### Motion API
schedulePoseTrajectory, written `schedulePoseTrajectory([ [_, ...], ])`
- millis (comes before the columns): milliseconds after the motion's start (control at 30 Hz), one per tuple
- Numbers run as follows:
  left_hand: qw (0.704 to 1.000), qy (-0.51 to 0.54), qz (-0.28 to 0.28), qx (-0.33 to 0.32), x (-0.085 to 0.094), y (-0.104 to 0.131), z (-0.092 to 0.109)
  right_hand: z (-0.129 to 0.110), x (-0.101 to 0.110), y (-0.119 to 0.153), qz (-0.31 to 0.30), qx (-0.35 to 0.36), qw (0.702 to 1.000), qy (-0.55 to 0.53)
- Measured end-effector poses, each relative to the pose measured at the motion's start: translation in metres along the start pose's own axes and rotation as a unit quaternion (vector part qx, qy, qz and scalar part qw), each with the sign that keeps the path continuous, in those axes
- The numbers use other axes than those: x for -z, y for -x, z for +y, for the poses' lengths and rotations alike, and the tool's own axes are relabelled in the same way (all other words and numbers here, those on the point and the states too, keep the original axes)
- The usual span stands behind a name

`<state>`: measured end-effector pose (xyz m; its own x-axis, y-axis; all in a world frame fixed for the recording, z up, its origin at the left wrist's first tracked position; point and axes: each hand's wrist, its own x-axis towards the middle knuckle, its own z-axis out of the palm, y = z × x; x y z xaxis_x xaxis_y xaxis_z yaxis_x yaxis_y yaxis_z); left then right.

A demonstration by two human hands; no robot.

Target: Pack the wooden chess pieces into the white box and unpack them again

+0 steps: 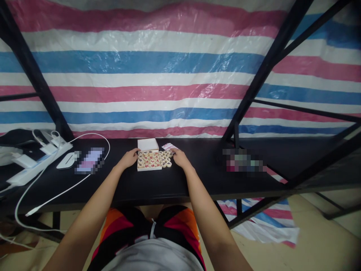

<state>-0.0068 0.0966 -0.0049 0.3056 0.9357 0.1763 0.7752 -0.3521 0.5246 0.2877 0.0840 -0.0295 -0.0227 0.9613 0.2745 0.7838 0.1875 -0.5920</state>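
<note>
Wooden box: a shallow tray of round wooden game pieces with red and black marks, lying flat on the black table, near its far side, straight ahead of the person.
Loose pieces: a small heap of the same discs just beside the box's right edge, touching it; some lie flat.
Left hand: rests against the box's left edge, fingers curled loosely on the rim; it grips nothing that can be made out.
Right hand: lies on the loose pieces, fingertips among them; whether it pinches one I cannot tell.
White lid: flat, just behind the box.
Pink card: beside the lid, behind the heap.
Left of the table: a white mouse; a white power strip with cables.
Backdrop: a striped tarpaulin; black frame bars crossing it.
</note>
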Motion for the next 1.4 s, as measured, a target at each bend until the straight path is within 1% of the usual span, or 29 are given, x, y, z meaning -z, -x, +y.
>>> schedulePoseTrajectory([
  [167, 1.000, 0.001, 0.006, 0.006, -0.001, -0.001, -0.002, -0.004, 0.001, 0.002, -0.002, -0.006, 1.000, 0.010],
  [267, 1.000, 0.001, 0.010, -0.003, -0.002, -0.001, -0.003, -0.009, 0.002, 0.003, 0.030, 0.000, 0.999, 0.023],
  [367, 1.000, 0.004, 0.011, -0.005, -0.002, -0.001, -0.003, -0.015, 0.002, 0.004, 0.062, 0.027, 0.997, 0.032],
  [500, 1.000, 0.001, 0.013, -0.004, -0.002, 0.000, -0.002, -0.024, 0.003, 0.005, 0.086, 0.055, 0.994, 0.036],
  [600, 1.000, -0.001, 0.010, 0.000, -0.001, 0.000, -0.002, -0.037, 0.002, 0.009, 0.096, 0.103, 0.989, 0.046],
  [667, 1.000, -0.004, 0.008, 0.000, -0.001, 0.000, -0.001, -0.051, -0.001, 0.012, 0.078, 0.157, 0.983, 0.057],
  [733, 1.000, -0.006, 0.011, 0.000, -0.001, 0.000, 0.000, -0.069, -0.006, 0.014, 0.037, 0.201, 0.976, 0.082],
  [833, 1.000, -0.003, 0.013, -0.002, 0.000, 0.001, 0.001, -0.095, -0.016, 0.014, -0.032, 0.219, 0.965, 0.144],
  [933, 1.000, 0.000, 0.016, -0.002, 0.000, 0.003, 0.002, -0.109, -0.024, 0.009, -0.061, 0.199, 0.958, 0.198],
  [1000, 1.000, -0.002, 0.018, 0.000, 0.000, 0.003, 0.003, -0.112, -0.027, 0.004, -0.062, 0.183, 0.957, 0.216],
  [1067, 1.000, -0.004, 0.017, 0.001, 0.000, 0.003, 0.003, -0.112, -0.029, -0.002, -0.067, 0.182, 0.956, 0.221],
  [1267, 1.000, -0.006, 0.017, -0.003, -0.001, 0.002, 0.001, -0.107, -0.035, -0.012, -0.068, 0.176, 0.960, 0.209],
  [1333, 1.000, -0.006, 0.017, -0.003, -0.001, 0.001, 0.001, -0.107, -0.035, -0.014, -0.071, 0.179, 0.962, 0.195],
  [1400, 1.000, -0.005, 0.015, -0.002, -0.001, 0.001, 0.001, -0.106, -0.031, -0.014, -0.065, 0.191, 0.966, 0.159],
])
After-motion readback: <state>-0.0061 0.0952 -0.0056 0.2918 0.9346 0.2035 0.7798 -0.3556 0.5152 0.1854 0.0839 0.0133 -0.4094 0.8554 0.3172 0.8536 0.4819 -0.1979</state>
